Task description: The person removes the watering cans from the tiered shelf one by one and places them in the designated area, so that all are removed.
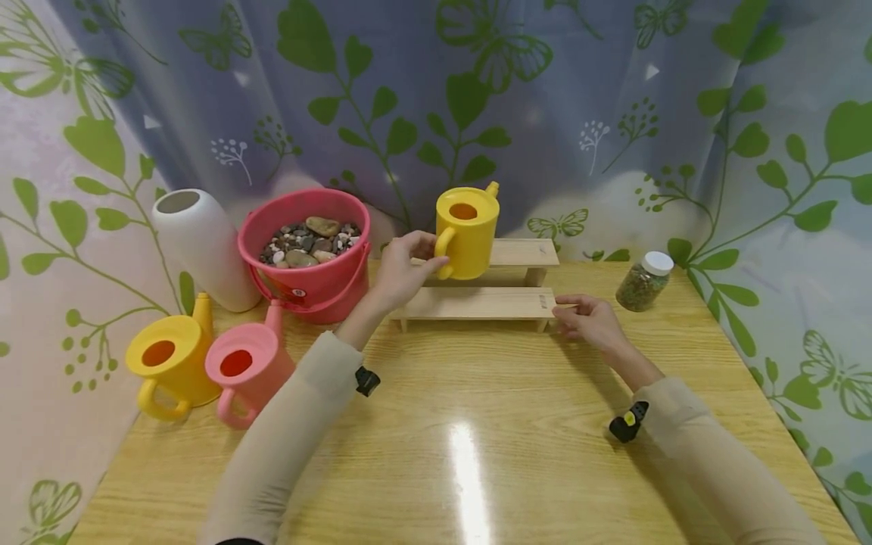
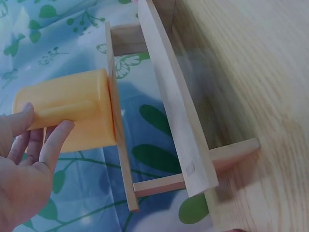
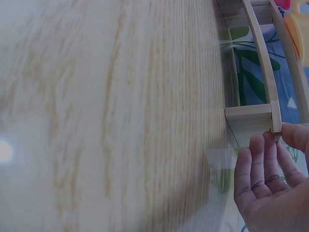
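Note:
My left hand holds a yellow watering can by its handle. In the left wrist view the base of that watering can is against the upper board of a two-step wooden stand. The can is upright, its spout pointing to the back right. With thumb above and fingers below, my right hand pinches the right end of the lower board of the wooden stand. That right hand also shows in the head view, just left of a glass jar.
The white-lidded jar stands at the right. On the left are a second yellow watering can, a pink one, a white vase and a red bucket of pebbles. A patterned curtain hangs behind the wooden table.

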A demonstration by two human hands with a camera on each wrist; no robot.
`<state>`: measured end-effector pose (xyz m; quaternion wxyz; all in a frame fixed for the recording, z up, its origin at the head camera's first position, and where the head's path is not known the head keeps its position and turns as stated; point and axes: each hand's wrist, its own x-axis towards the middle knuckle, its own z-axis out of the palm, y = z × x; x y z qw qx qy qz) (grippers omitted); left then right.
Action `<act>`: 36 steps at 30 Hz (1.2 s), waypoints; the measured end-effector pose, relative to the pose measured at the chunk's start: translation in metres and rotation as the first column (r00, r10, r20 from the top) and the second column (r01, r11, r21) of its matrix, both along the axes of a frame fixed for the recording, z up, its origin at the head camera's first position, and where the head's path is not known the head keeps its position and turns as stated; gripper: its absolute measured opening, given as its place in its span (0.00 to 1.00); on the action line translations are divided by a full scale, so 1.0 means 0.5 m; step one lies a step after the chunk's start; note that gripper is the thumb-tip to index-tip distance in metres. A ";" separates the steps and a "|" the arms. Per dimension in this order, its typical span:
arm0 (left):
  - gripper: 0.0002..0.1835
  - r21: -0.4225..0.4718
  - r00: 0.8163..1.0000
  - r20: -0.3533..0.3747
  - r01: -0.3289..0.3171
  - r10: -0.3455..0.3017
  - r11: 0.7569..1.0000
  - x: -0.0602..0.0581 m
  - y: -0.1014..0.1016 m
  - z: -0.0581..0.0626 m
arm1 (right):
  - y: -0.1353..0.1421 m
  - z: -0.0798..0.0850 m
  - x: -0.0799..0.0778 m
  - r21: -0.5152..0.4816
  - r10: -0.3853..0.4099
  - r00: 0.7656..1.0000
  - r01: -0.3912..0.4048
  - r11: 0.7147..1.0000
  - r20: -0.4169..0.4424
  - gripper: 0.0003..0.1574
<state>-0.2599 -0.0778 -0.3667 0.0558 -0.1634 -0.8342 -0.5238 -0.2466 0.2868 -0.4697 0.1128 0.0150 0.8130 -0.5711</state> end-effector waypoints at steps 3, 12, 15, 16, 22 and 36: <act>0.16 -0.001 1.000 0.005 -0.014 0.014 1.000 0.029 -0.015 0.001 | 0.001 0.003 0.002 -0.004 -0.006 1.000 0.006 1.000 -0.001 0.35; 0.16 0.046 0.997 -0.010 -0.078 0.079 0.996 0.145 -0.083 0.003 | -0.004 0.008 0.007 0.001 -0.018 1.000 0.018 1.000 -0.015 0.34; 0.16 0.046 0.995 -0.022 -0.100 0.102 0.994 0.181 -0.106 0.000 | -0.004 0.010 0.008 0.004 -0.018 1.000 0.018 1.000 -0.021 0.34; 0.16 0.047 0.994 -0.022 -0.104 0.106 0.993 0.192 -0.113 -0.002 | -0.004 0.011 0.008 0.003 -0.017 1.000 0.017 1.000 -0.021 0.34; 0.15 -0.028 0.989 -0.017 -0.146 0.145 0.989 0.264 -0.162 -0.015 | -0.004 0.010 0.009 -0.005 -0.010 1.000 0.010 1.000 -0.018 0.34; 0.13 0.010 0.977 0.065 -0.205 0.204 0.979 0.382 -0.243 -0.087 | -0.002 0.003 0.006 0.007 -0.005 1.000 0.005 1.000 -0.020 0.34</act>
